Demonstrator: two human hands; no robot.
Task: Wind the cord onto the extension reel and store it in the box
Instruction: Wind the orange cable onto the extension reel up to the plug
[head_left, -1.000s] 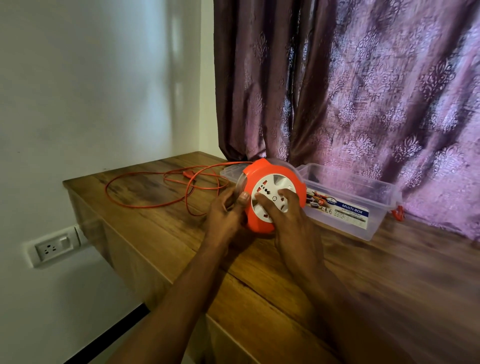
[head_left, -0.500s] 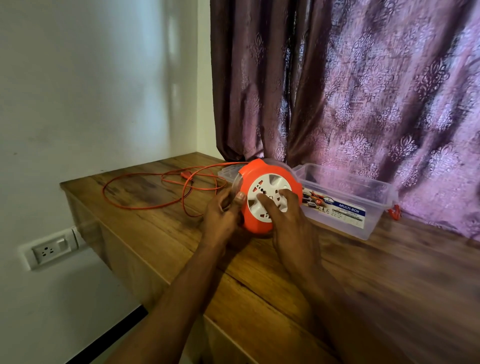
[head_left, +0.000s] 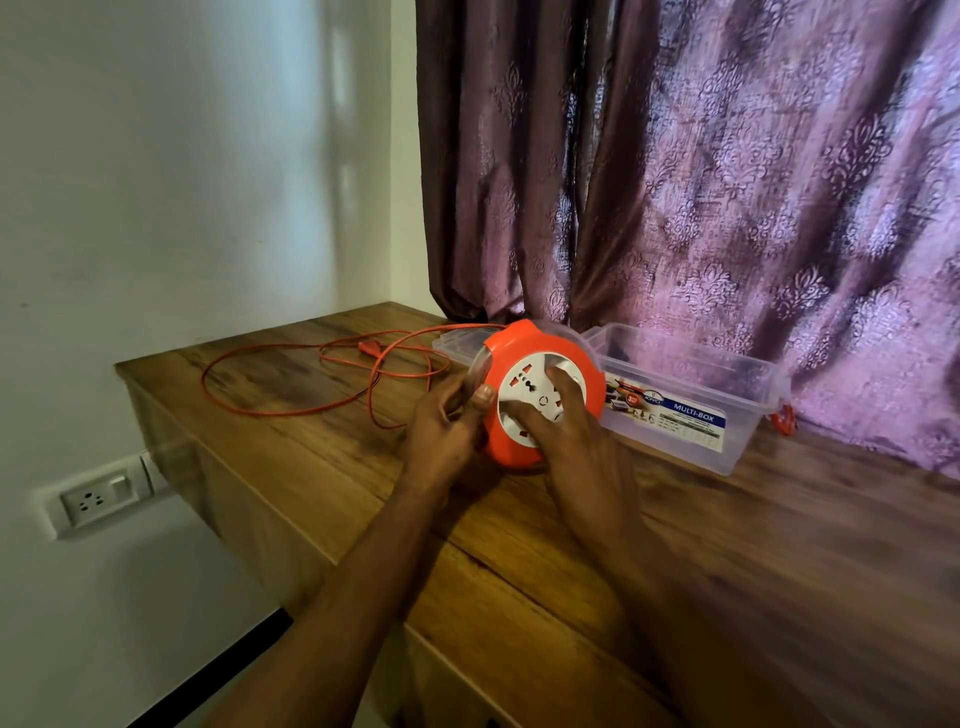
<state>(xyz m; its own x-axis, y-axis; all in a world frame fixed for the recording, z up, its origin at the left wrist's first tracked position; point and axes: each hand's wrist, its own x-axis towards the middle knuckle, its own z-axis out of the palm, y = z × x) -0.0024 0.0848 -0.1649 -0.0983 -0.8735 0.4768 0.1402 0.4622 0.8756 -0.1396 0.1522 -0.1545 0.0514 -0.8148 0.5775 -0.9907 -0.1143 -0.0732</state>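
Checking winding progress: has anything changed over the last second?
Nothing visibly changed. The left hand grips the rim of the reel, the right hand rests its fingers on the white face, and the cord lies in the same loose loops on the table.

Upright reel (head_left: 527, 387), left hand (head_left: 447, 431) gripping rim, right hand (head_left: 576, 441) on its face; cord (head_left: 363, 347) loose — box (head_left: 691, 441) behind.

— What does the reel (head_left: 540, 358) hide?
— The left end of the box (head_left: 740, 441) behind it, and where the cord (head_left: 375, 370) meets it.
— And the hands?
— The right hand (head_left: 576, 447) covers the reel's lower white face. The fingertips of the left hand (head_left: 441, 431) vanish behind its rim. Right of the reel, the label's (head_left: 680, 413) small print is unreadable.
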